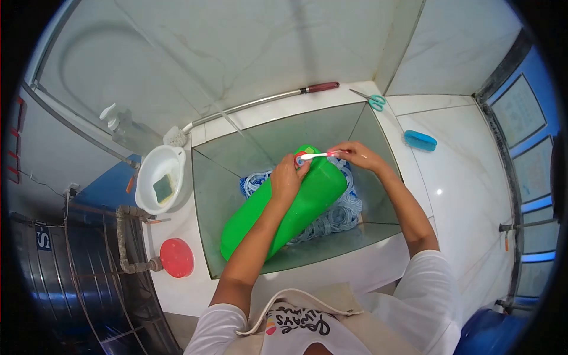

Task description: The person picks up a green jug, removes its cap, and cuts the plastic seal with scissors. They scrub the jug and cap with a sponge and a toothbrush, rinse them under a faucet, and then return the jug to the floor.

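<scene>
A large green plastic container (296,204) lies tilted in a tiled sink basin (225,177), resting on a blue-and-white cloth (343,216). My left hand (286,177) grips the container near its neck. My right hand (355,155) holds a small toothbrush (316,155) with a white handle, its head against the container's red-rimmed mouth.
A white bowl (155,171) with a green sponge sits left of the basin, and a red lid (177,257) lies below it. A long-handled brush (254,103) and scissors (373,100) rest along the back ledge. A blue scrub brush (420,140) lies on the right counter.
</scene>
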A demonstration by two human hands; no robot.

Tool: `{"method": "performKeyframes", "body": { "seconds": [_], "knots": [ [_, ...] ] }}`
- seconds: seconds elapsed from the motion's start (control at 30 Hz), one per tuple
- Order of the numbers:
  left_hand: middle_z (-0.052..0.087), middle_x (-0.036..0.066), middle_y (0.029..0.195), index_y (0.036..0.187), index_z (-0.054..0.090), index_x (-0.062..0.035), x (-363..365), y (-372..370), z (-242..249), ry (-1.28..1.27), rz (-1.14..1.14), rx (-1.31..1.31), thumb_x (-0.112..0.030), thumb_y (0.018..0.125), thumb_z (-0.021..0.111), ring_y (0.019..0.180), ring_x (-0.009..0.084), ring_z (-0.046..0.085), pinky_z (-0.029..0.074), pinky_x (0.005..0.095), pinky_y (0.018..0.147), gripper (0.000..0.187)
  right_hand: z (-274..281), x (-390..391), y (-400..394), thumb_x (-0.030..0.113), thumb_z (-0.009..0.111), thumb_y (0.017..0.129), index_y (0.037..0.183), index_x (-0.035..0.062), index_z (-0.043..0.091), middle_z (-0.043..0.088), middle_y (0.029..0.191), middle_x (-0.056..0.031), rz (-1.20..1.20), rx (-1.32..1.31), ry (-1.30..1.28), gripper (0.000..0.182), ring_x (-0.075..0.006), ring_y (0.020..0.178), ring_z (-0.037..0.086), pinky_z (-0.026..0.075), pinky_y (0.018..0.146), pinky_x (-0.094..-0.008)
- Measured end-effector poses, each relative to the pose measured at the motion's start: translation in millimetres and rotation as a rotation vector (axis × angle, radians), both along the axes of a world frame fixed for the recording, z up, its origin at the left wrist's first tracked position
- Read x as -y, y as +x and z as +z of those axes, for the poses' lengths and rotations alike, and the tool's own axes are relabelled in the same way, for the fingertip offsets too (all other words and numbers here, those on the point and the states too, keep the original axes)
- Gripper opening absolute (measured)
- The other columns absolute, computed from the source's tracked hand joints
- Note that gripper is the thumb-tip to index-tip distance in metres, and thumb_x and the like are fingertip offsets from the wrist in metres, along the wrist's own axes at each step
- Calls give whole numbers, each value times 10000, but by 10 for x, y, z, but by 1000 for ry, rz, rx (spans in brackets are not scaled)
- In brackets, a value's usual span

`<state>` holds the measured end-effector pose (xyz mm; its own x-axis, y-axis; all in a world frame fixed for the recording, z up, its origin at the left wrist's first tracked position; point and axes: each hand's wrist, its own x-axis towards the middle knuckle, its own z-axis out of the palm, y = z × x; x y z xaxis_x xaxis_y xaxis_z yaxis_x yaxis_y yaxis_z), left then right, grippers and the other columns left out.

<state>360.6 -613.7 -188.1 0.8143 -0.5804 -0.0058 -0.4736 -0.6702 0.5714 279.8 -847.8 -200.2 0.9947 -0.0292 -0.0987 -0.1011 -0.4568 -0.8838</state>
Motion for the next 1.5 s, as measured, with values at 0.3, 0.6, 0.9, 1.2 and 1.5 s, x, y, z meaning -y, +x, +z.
{"method": "performKeyframes", "body": {
  "seconds": [0.3, 0.6, 0.9, 1.2, 1.5],
  "knots": [
    [578, 124, 968, 1090, 530, -63, -96, -67, -45, -264, -128, 151, -356, 792, 639, 767, 297, 603, 475, 397, 626, 432, -119, 42, 128, 206, 599, 849, 1060, 80, 653, 603, 806, -35, 57, 81, -24, 251, -107, 739, 508, 419, 677, -253],
    [594, 134, 979, 1059, 539, -62, -20, -52, -42, -193, -42, 227, -371, 784, 641, 746, 290, 601, 475, 396, 631, 427, 5, 63, 121, 180, 597, 855, 1078, 48, 637, 637, 928, -60, 31, -10, 8, 263, -126, 843, 551, 434, 772, -262],
    [585, 182, 992, 1082, 519, -41, -62, 5, 40, -71, -15, -32, -372, 798, 624, 848, 308, 606, 483, 439, 623, 449, -188, 69, 125, 220, 595, 861, 1051, 60, 655, 614, 855, -61, 12, -1, 43, 256, -135, 840, 545, 425, 773, -265],
    [583, 176, 1024, 1146, 501, -64, -53, -47, -38, -371, -83, 278, -416, 805, 613, 783, 274, 619, 469, 387, 644, 503, -97, 81, 155, 241, 602, 858, 1045, 57, 657, 619, 876, -63, 14, 26, -5, 268, -142, 842, 551, 432, 775, -272],
    [596, 168, 986, 1064, 537, -39, -86, -30, 49, -78, -9, -120, -249, 770, 621, 789, 265, 620, 473, 378, 645, 371, -78, 67, 201, 232, 600, 859, 1047, 68, 659, 627, 899, -67, 22, -45, -75, 256, -149, 868, 563, 432, 790, -264]
  ]
}}
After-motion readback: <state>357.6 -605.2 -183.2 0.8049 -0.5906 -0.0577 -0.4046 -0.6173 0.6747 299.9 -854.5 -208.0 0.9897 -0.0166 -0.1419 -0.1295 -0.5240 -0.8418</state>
